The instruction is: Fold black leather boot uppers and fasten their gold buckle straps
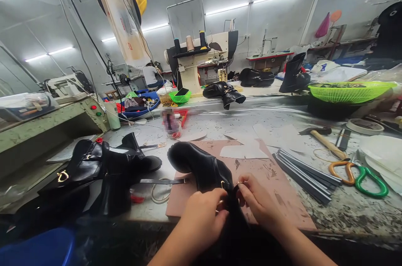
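Black boot [204, 165]: lay partly over pink board [251, 169] on worktop [213, 125], close in front of wearer, twelve o'clock taken as straight ahead. Had gold hardware [222, 184] near the ankle.

Left hand [204, 215]: closed round the boot beside that hardware, fingers bent inward, thumb opposed; presumably placed so to steady soft leather near the fastening.

Right hand [259, 203]: pinched a small dark strap end [236, 189] between thumb and fingers, just beside the left; apparently held by the tip for fine control. Exact contact partly hidden by dark material.

Orientation: pointed toe-first toward ten to eleven o'clock. Ran along its long axis back toward four to five o'clock, shaft lost in shadow near the wearer.

Pink board: sat beneath, probably to protect the surface.

Loose strap [163, 181]: lay at nine to ten o'clock of the hands, buckle end over the board.

Other black boots [109, 174]: lay bunched at ten o'clock, likely grouped within left-hand reach.

Dark strips [306, 176]: fanned out at two o'clock, likely bundled for easy picking.

Hammer [328, 144] and scissors [372, 182]: rested beyond the strips, toward two o'clock, seemingly placed for right-hand reach.
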{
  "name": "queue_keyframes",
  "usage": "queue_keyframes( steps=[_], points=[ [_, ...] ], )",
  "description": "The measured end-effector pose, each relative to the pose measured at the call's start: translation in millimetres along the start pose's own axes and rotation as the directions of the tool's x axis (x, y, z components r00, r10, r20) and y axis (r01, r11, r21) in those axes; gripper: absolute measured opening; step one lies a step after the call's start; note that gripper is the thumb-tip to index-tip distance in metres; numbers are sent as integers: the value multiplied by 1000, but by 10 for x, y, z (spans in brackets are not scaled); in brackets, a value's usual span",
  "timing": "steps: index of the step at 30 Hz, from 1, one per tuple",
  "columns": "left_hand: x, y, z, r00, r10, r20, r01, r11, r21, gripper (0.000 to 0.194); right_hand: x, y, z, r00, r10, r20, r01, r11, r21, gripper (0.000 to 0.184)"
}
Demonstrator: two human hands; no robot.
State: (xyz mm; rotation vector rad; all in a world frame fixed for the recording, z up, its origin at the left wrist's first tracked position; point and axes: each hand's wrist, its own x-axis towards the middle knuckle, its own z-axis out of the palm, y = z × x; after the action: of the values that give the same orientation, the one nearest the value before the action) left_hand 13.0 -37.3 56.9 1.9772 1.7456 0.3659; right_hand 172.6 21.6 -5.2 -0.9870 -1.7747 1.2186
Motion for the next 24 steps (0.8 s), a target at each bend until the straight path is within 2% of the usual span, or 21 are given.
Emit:
queue_keyframes(
  steps=[2,4,7,10,14,19,24],
  points=[
    [25,45,-1,998,52,32,-53,998,19,23,-28,39,63,998,-43,-34,41,998,-46,20],
    [41,70,-2,996,82,28,-82,997,0,16,-33,26,81,997,-68,-25,68,998,-13,20],
    [51,80,7,1000,24,9,-23,999,-37,10,-15,-45,54,996,-35,77,27,995,101,19],
    [61,76,37,999,-36,13,36,999,-36,8,-1,-74,27,983,11,181,-21,998,54,15],
    [91,72,55,998,-66,5,66,996,-65,9,-4,-1,18,996,36,79,-26,993,-116,21],
    [118,65,43,989,-144,8,143,970,-198,15,-14,58,38,1000,-15,-13,13,989,-147,21],
    [99,33,7,997,-50,50,58,985,-161,14,-4,31,98,999,-38,-24,32,978,-204,24]
  ],
)
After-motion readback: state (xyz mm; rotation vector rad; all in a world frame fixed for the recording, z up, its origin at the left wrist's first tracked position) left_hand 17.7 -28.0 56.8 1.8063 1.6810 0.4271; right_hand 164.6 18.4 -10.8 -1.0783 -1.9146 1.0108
